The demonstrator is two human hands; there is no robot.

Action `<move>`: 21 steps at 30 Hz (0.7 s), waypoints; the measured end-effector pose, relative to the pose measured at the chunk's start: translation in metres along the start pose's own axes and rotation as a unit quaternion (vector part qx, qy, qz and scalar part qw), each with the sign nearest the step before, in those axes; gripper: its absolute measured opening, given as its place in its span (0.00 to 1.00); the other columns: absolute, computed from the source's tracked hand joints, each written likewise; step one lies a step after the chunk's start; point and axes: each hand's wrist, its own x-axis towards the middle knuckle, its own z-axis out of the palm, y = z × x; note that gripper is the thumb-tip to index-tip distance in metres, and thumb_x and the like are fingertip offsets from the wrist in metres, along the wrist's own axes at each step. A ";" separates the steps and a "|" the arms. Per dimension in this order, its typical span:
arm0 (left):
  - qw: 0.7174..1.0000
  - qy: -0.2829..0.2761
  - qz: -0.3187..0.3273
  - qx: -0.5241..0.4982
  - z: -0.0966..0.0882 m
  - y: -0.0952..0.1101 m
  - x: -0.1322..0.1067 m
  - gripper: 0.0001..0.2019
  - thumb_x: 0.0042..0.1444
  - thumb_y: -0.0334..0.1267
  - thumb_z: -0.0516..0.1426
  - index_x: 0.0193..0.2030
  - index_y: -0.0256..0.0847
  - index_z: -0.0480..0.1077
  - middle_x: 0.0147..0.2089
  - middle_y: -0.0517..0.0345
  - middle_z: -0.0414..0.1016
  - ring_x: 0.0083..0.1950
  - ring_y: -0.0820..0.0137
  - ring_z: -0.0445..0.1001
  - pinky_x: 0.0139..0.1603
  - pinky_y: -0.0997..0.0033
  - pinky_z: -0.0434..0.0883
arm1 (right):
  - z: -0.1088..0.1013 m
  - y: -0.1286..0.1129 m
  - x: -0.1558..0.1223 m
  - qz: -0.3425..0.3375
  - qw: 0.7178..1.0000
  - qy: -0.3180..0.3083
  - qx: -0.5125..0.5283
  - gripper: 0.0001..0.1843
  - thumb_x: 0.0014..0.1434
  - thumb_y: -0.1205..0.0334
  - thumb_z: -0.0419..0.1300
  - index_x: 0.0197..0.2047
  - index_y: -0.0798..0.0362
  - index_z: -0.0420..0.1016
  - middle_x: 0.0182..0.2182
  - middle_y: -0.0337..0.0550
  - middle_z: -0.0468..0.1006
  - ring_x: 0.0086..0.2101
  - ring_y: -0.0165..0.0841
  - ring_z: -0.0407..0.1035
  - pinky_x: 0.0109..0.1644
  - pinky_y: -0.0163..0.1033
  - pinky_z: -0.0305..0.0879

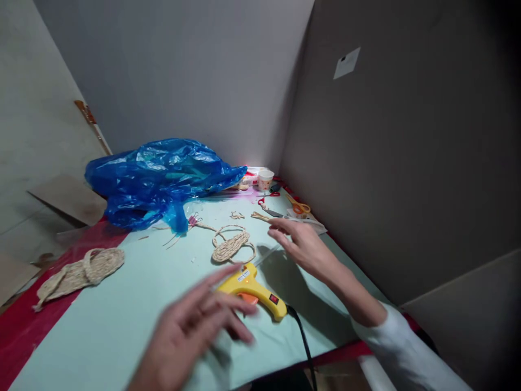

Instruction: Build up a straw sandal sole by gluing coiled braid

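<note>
My left hand (195, 326), smeared by motion, hovers low over the table with its fingers apart and holds nothing. Just beyond its fingertips lies a yellow hot glue gun (264, 296) with an orange trigger, a red switch and a clear glue stick (267, 254) in its back. My right hand (303, 244) reaches over the table, fingers stretched out and apart. Its fingertips are beside a small bundle of straw strands (259, 216); whether they touch I cannot tell. Between the hands and the far side lies a braided straw sole (230, 247) with a loop of cord.
A braided straw slipper (83, 273) lies at the left edge. Behind are a crumpled blue plastic bag (163, 174), a paper cup (266, 180), red-handled scissors (268, 196) and orange-handled scissors (300, 207). A black cable (303, 336) runs off the front edge. Walls stand behind and right.
</note>
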 end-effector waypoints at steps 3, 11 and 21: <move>0.985 0.094 -0.024 0.145 -0.051 0.041 0.068 0.25 0.63 0.55 0.54 0.59 0.42 0.72 0.46 0.50 0.83 0.39 0.62 0.79 0.40 0.65 0.75 | 0.024 0.014 0.026 0.017 0.996 -0.084 -0.012 0.16 0.70 0.55 0.59 0.54 0.57 0.73 0.50 0.48 0.75 0.48 0.37 0.73 0.53 0.49 0.73; 0.933 -0.016 0.030 0.358 -0.048 0.003 0.153 0.19 0.59 0.43 0.52 0.45 0.35 0.80 0.48 0.38 0.83 0.50 0.47 0.78 0.54 0.49 0.68 | 0.054 0.018 0.049 0.033 0.987 -0.153 0.048 0.20 0.69 0.55 0.60 0.59 0.56 0.70 0.52 0.49 0.73 0.48 0.38 0.73 0.51 0.48 0.74; 0.939 -0.056 0.059 0.335 -0.048 0.011 0.152 0.17 0.62 0.47 0.53 0.38 0.40 0.79 0.42 0.46 0.83 0.47 0.53 0.76 0.52 0.54 0.68 | 0.048 -0.008 0.037 -0.067 0.979 -0.062 0.182 0.20 0.63 0.67 0.58 0.56 0.54 0.57 0.33 0.35 0.76 0.32 0.28 0.70 0.36 0.33 0.66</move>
